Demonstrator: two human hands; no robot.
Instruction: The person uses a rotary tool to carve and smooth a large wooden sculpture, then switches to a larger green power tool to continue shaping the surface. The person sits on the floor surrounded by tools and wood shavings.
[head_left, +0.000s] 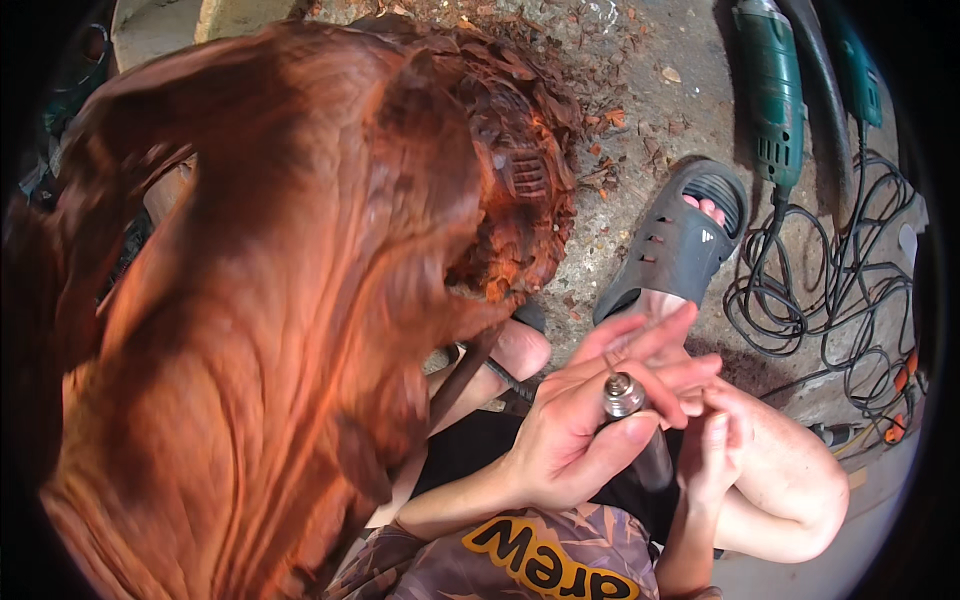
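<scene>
Head view: state the position of the handpiece [653,462].

Lower frame, right of centre. Its metal collet [624,394] points up toward the camera; the dark body runs down and to the right, above the person's lap. A thin bit, blurred, projects from the collet toward the upper left.

State the condition of the left grip [568,425].

It holds the handpiece. The thumb lies along the neck, just below the collet; a bent finger passes around the other side. The remaining fingers are spread toward the right of the frame, palm upward.

And the right grip [712,450]?

It is located just right of the handpiece, fingers bent, fingertips close to those of the left grip. Whether it touches the body or holds anything cannot be told from this angle.

Identify the adjacent items.

A large red-brown carving [290,310] fills the left half of the frame, well apart from the bit. Its rough, deeply cut end is at top centre. Wood chips [612,118] lie beside that end on the floor [690,100]. A grey sandal [672,235] is worn on the foot right of centre.

Upper right?

A green power tool [778,110] lies there, with tangled black cables [785,322] below it.
</scene>
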